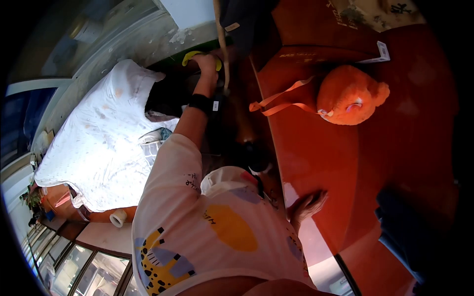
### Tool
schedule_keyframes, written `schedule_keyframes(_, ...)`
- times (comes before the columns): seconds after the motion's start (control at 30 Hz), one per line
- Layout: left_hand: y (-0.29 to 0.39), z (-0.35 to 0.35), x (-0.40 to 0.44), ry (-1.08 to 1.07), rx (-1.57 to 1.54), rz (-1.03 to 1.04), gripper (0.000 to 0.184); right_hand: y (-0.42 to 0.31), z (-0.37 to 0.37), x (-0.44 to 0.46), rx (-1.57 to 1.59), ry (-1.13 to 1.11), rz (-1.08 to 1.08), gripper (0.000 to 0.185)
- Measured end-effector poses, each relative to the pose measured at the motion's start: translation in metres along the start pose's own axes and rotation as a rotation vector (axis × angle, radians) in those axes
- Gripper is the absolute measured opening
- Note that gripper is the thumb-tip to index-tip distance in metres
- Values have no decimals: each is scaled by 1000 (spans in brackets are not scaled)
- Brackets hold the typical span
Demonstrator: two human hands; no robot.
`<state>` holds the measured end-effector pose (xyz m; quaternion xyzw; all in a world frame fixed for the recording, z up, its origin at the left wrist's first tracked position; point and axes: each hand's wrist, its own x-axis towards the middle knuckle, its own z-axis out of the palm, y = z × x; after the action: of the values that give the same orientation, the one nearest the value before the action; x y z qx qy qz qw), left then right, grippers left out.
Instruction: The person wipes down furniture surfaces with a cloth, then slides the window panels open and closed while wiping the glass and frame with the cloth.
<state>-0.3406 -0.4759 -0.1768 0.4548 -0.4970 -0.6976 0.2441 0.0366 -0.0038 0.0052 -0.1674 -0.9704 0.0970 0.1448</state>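
A person's white patterned shirt (232, 227) fills the lower centre, nearest the camera. At left spreads a rumpled white cover (98, 133), with a pale roll (118, 217) below it. At upper centre-left, the left hand (206, 63) has its grip closed around a yellow curved item (190, 56), just beside a thin brown pole (222, 39). Right of centre, the right hand (309, 205) lies with grip released on the red bench (321, 163). An orange plush bag (351, 96) sits upper right; dark blue cloth (402, 237) lies lower right.
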Motion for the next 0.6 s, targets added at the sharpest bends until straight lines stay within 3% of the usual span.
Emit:
schedule_keyframes(0.2,52,-3,-34,-481,438,-17,37,3,1,-3,-13,13,-17,50)
schedule_keyframes(0.3,97,-24,-33,-611,583,-81,31,1,3,-3,8,21,-9,50)
schedule_keyframes(0.33,122,-31,-41,-684,583,-40,35,2,2,-3,22,21,-1,50)
schedule_keyframes(0.4,101,-29,2,-705,1026,255,31,1,3,-3,3,18,3,51)
schedule_keyframes(0.43,106,-20,0,-716,1030,245,31,1,2,-4,-13,15,1,51)
schedule_keyframes(0.5,109,-9,-3,-795,1087,434,28,5,6,-1,-37,21,-24,51)
schedule_keyframes(0.57,114,-6,-2,-951,1112,469,24,6,3,-4,-48,15,-33,50)
schedule_keyframes(0.6,110,-8,0,-978,1022,392,28,6,6,-3,-55,2,-30,50)
